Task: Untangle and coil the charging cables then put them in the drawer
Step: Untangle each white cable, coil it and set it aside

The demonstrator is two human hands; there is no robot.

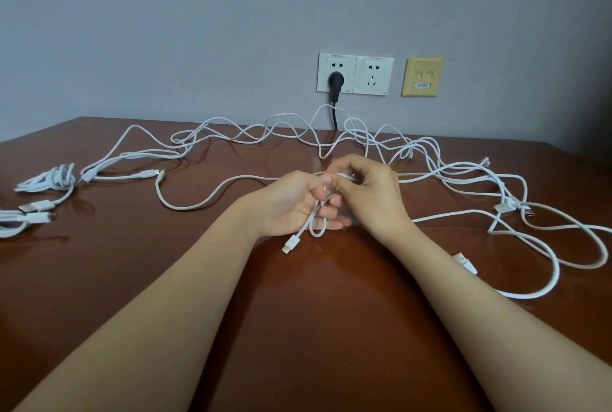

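both hands, left hand [291,203] and right hand [367,193], pinch one white cable [198,200] between them.

White charging cables [212,194] sprawl over a glossy reddish-brown wooden tabletop [132,279]; black plug [336,81], white sockets [372,75], yellow wall plate [423,76].

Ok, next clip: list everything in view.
Table: one, brown, foreground.
Loose charging cables: several, white, tangled across the table.
Coiled cable: at least one, white, table's far left.
Held cable: one, white, centre.
Wall sockets: two, white, grey wall.
Plug: one, black, left socket.
Data port plate: one, beige, right of sockets.
Left hand: one, grips held cable.
Right hand: one, pinches held cable.
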